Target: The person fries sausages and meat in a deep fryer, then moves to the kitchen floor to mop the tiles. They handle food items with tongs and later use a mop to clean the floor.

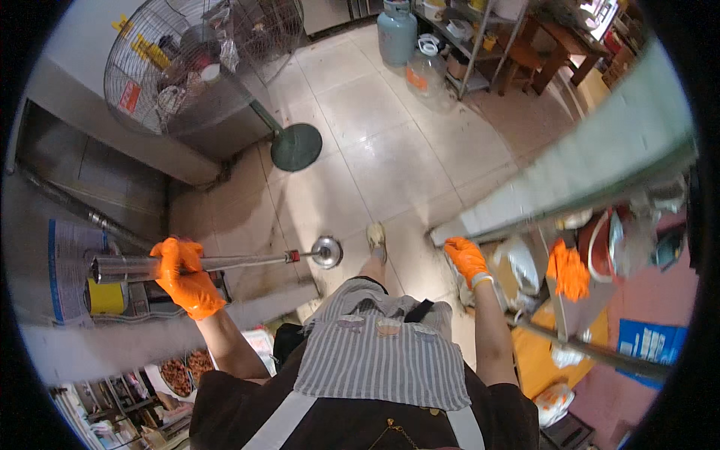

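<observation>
My left hand (185, 277), in an orange rubber glove, is closed around a long metal pole (242, 262). A round metal head (327, 252) forms the pole's far end, above the tiled floor, and a red clip sits on the shaft near it. On the right, my right hand (466, 260), gloved in orange too, has its fingers curled close to the end of a pale wall or door edge (458, 228); whether it touches it or holds anything I cannot tell. A striped apron (382, 360) covers my front.
A large wire-caged fan on a round green base (296, 147) stands ahead to the left. Beyond are a gas cylinder (397, 35), a clear plastic jug (430, 79) and a metal shelf rack (478, 53). Orange gloves (568, 271) hang at right; trays of food (176, 377) lie at lower left.
</observation>
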A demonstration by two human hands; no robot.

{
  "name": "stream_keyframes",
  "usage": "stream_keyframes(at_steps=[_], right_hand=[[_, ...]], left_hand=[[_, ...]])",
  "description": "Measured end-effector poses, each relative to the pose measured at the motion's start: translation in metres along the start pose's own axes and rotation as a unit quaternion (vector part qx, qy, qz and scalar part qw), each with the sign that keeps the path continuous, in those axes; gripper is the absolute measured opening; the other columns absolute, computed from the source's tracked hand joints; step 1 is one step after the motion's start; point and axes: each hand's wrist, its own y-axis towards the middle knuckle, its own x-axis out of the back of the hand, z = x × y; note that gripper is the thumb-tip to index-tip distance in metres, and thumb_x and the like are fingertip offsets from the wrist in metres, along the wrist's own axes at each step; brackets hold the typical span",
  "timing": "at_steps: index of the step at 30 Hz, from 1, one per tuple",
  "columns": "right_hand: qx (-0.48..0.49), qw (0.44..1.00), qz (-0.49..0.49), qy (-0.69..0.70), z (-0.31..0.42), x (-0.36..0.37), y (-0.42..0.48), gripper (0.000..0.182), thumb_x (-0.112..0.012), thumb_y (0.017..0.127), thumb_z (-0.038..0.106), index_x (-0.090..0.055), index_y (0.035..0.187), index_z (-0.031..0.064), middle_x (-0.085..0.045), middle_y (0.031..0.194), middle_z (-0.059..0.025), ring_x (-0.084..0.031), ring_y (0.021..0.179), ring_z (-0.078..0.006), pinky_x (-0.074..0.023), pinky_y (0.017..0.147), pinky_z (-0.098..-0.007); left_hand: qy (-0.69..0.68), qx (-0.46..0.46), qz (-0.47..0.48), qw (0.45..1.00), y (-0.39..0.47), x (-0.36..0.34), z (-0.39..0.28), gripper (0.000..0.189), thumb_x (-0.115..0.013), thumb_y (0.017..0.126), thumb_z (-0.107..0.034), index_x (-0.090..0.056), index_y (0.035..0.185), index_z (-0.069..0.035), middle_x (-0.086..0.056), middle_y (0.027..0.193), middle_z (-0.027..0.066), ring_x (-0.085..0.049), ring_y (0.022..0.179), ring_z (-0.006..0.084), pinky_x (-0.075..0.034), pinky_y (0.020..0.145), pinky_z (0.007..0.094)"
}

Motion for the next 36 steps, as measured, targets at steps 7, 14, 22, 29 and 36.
stream_keyframes(at_steps=[7, 14, 22, 29, 36], right_hand=[[0.008, 0.986, 0.068, -0.149, 0.058, 0.017, 0.168, 0.04, -0.058, 0.091, 0.038, -0.073, 0.112, 0.008, -0.068, 0.122, -0.0175, -0.062, 0.116, -0.0355, -0.0482, 0.1, -0.0441], [-0.176, 0.971, -0.101, 0.128, 0.03, 0.054, 0.266, 0.037, -0.058, 0.093, 0.032, -0.071, 0.108, 0.0006, -0.07, 0.111, -0.0167, -0.063, 0.1, -0.0328, -0.0491, 0.086, -0.043], [-0.308, 0.902, -0.121, 0.276, 0.0, 0.168, 0.492, 0.026, -0.06, 0.093, 0.03, -0.068, 0.096, 0.0056, -0.067, 0.092, -0.0072, -0.061, 0.083, -0.022, -0.0476, 0.065, -0.039], [-0.158, 0.983, -0.094, 0.019, 0.224, 0.257, 0.76, 0.04, -0.058, 0.095, 0.035, -0.071, 0.109, -0.0003, -0.072, 0.107, -0.0144, -0.066, 0.097, -0.0303, -0.0497, 0.082, -0.0438], [-0.047, 0.999, 0.01, 0.016, 0.43, 0.261, 0.912, 0.037, -0.063, 0.094, 0.032, -0.07, 0.115, 0.0028, -0.072, 0.102, -0.0098, -0.065, 0.094, -0.0201, -0.0503, 0.079, -0.0356]], left_hand=[[-0.037, 0.097, 0.0, 0.995, 0.117, -0.166, 0.089, 0.014, -0.069, 0.088, -0.009, -0.055, 0.091, -0.006, -0.047, 0.068, 0.0006, -0.043, 0.053, 0.0113, -0.049, 0.068, 0.0353], [-0.068, 0.103, 0.119, 0.985, 0.223, -0.321, 0.181, 0.009, -0.063, 0.093, -0.007, -0.055, 0.096, -0.004, -0.05, 0.075, 0.0024, -0.043, 0.054, 0.012, -0.049, 0.065, 0.0367], [-0.055, -0.014, 0.111, 0.992, 0.334, -0.501, 0.294, 0.019, -0.058, 0.095, -0.007, -0.049, 0.079, -0.007, -0.042, 0.062, 0.0005, -0.042, 0.051, 0.0134, -0.05, 0.062, 0.0371], [-0.117, -0.023, 0.034, 0.992, 0.446, -0.622, 0.353, 0.017, -0.059, 0.095, -0.011, -0.049, 0.081, -0.01, -0.042, 0.056, 0.0001, -0.039, 0.049, 0.0141, -0.048, 0.064, 0.0374], [-0.158, -0.043, -0.003, 0.986, 0.566, -0.713, 0.448, 0.009, -0.062, 0.094, -0.007, -0.055, 0.088, -0.006, -0.044, 0.059, 0.0015, -0.043, 0.05, 0.0143, -0.051, 0.065, 0.0399]])
